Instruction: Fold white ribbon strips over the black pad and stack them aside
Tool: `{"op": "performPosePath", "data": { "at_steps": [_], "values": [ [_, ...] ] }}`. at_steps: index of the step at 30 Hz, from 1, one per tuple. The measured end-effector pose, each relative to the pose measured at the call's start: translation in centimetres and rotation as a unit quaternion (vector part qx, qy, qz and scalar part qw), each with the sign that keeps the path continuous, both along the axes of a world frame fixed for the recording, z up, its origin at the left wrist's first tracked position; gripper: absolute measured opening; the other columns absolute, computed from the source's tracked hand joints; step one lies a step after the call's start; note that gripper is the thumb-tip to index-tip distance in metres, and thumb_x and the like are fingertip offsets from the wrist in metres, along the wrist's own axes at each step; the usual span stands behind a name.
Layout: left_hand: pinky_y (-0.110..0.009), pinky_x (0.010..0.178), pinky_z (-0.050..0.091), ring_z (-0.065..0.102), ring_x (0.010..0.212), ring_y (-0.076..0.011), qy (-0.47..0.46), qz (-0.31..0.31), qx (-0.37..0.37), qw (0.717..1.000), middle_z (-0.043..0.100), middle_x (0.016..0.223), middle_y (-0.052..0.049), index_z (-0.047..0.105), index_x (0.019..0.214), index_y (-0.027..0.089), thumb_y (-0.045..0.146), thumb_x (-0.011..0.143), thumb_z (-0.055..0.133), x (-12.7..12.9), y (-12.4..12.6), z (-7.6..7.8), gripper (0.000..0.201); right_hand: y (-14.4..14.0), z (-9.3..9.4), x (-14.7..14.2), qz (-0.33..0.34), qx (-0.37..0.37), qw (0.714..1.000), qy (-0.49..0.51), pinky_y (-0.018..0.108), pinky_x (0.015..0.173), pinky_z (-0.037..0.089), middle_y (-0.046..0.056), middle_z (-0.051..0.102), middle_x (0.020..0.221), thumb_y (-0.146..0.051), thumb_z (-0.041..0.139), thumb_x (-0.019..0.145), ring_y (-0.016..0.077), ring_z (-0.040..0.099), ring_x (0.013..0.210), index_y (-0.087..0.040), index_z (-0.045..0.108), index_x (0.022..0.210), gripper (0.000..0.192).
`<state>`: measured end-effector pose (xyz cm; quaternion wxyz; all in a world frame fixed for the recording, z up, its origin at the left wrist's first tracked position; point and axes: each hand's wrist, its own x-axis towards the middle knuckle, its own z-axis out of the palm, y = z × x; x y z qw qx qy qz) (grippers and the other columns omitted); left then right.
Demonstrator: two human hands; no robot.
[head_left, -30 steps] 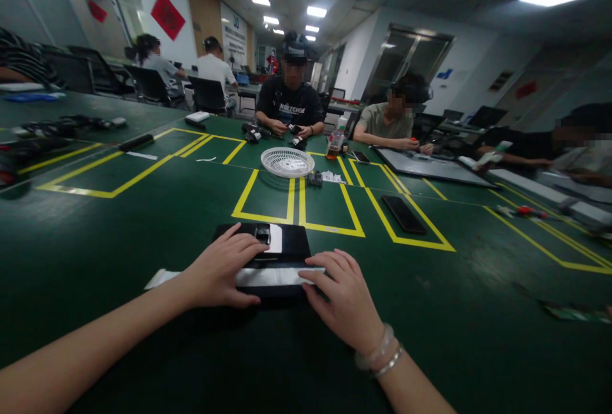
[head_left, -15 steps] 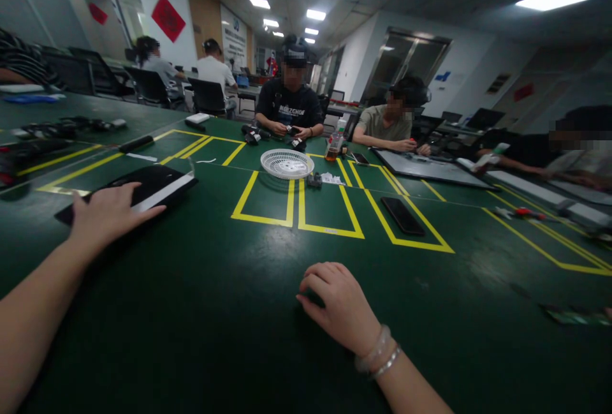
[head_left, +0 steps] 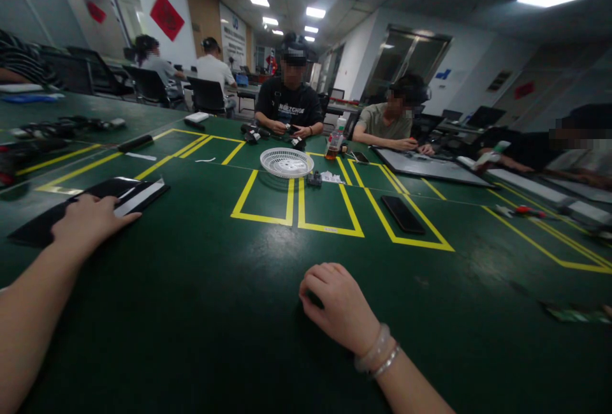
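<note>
A flat, black, glossy bag (head_left: 150,199), which looks like plastic, lies on the green table at the left, a white strip running along its right part. My left hand (head_left: 88,222) rests palm down on top of it, fingers spread and thumb stretched toward the strip. Part of the bag is hidden under that hand. Near the middle front, my right hand (head_left: 337,302) lies on its side on the tabletop, its fingers curled in toward the thumb. I see nothing in it. Two bracelets circle the right wrist.
Yellow tape outlines (head_left: 329,230) mark the green table (head_left: 229,312). Ahead are a white round basket (head_left: 287,163), a small grey part (head_left: 314,178), a bottle (head_left: 333,144) and a black phone (head_left: 402,214). Dark tools (head_left: 71,127) lie far left. Several people sit around.
My left hand has moved left and slightly nearer, and the black bag has slid with it and lies flatter. My right hand has stayed in place, its fingers curled slightly more.
</note>
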<state>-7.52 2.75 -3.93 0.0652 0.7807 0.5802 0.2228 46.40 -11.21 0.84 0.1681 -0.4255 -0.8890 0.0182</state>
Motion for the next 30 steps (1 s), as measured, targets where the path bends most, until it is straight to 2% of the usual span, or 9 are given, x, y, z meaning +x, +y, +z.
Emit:
{"op": "performPosePath", "data": {
  "at_steps": [3,5,9,13,17,20,23,26,30],
  "values": [
    [-0.050,0.067,0.024,0.039,0.116,-0.0591,0.014,0.256,-0.010,0.966,0.061,0.076,-0.017,0.063,0.076,0.004,0.077,0.057,0.049,1.0,-0.4,0.8,0.077,0.0,0.0,0.0,0.000,-0.002,1.000,-0.001,0.034,0.083,0.045,0.001,0.065,0.090,-0.011,0.060,0.083,0.0177,0.059,0.085,-0.022,0.061,0.085,0.011],
    [-0.050,0.069,0.032,0.049,0.107,-0.0572,0.019,0.275,-0.068,0.959,0.062,0.090,-0.023,0.066,0.097,0.000,0.076,0.056,0.048,2.2,-0.8,1.7,0.088,0.0,-0.1,0.1,0.001,-0.005,1.000,-0.001,0.035,0.084,0.045,0.001,0.066,0.090,-0.012,0.060,0.084,0.0179,0.060,0.085,-0.022,0.062,0.086,0.011],
    [-0.047,0.075,0.045,0.059,0.099,-0.0433,0.018,0.148,-0.108,0.983,0.061,0.111,-0.023,0.052,0.132,-0.001,0.062,0.075,0.047,6.2,-1.3,3.5,0.086,-0.1,-0.2,0.1,0.001,-0.012,1.000,0.011,0.036,0.085,0.046,0.002,0.066,0.093,-0.012,0.061,0.084,0.0186,0.060,0.088,-0.022,0.062,0.088,0.011],
    [-0.038,0.087,0.049,0.057,0.109,-0.0312,0.004,-0.020,-0.114,0.993,0.056,0.127,-0.013,0.054,0.134,0.012,0.053,0.084,0.053,12.7,-2.0,3.5,0.065,-0.1,-0.3,0.1,0.019,0.006,0.999,0.038,0.040,0.092,0.045,0.004,0.067,0.105,-0.012,0.061,0.085,0.0204,0.061,0.100,-0.023,0.062,0.089,0.011],
    [-0.036,0.093,0.047,0.054,0.112,-0.0281,-0.013,-0.227,-0.089,0.970,0.057,0.125,-0.009,0.058,0.130,0.020,0.037,0.089,0.059,20.0,-5.1,3.4,0.044,-0.1,-0.6,0.1,0.032,0.019,0.998,0.056,0.044,0.098,0.043,0.006,0.064,0.124,-0.021,0.070,0.083,0.0237,0.057,0.115,-0.023,0.061,0.090,0.011],
    [-0.032,0.091,0.048,0.055,0.110,-0.0240,-0.025,-0.320,-0.090,0.943,0.058,0.122,-0.005,0.059,0.129,0.025,0.021,0.087,0.064,24.0,-8.1,4.0,0.042,-0.2,-1.0,0.0,0.047,0.007,0.997,0.055,0.046,0.102,0.040,0.006,0.063,0.130,-0.028,0.074,0.082,0.0253,0.057,0.119,-0.024,0.060,0.089,0.017],
    [-0.029,0.089,0.048,0.056,0.109,-0.0228,-0.014,-0.350,-0.092,0.932,0.058,0.121,-0.004,0.061,0.127,0.028,0.014,0.084,0.069,25.7,-10.0,4.4,0.045,-0.2,-1.3,-0.1,0.058,-0.023,0.997,0.055,0.046,0.105,0.037,0.003,0.069,0.118,-0.026,0.071,0.085,0.0215,0.063,0.109,-0.025,0.058,0.090,0.013],
    [-0.030,0.088,0.049,0.057,0.109,-0.0238,0.003,-0.344,-0.082,0.935,0.058,0.122,-0.005,0.060,0.129,0.028,0.024,0.085,0.075,25.3,-9.5,4.3,0.046,-0.2,-1.3,-0.1,0.051,-0.029,0.996,0.065,0.044,0.101,0.039,0.001,0.072,0.109,-0.020,0.066,0.088,0.0183,0.066,0.096,-0.024,0.057,0.091,0.010],
    [-0.040,0.100,0.044,0.053,0.117,-0.0273,0.013,-0.233,-0.040,0.972,0.056,0.129,-0.007,0.057,0.133,0.024,0.051,0.096,0.059,21.2,-5.8,3.3,0.046,0.2,-0.6,0.5,0.028,0.033,0.994,0.096,0.040,0.089,0.045,0.004,0.072,0.107,-0.017,0.062,0.089,0.0199,0.066,0.095,-0.023,0.058,0.088,0.007]
  ]
}}
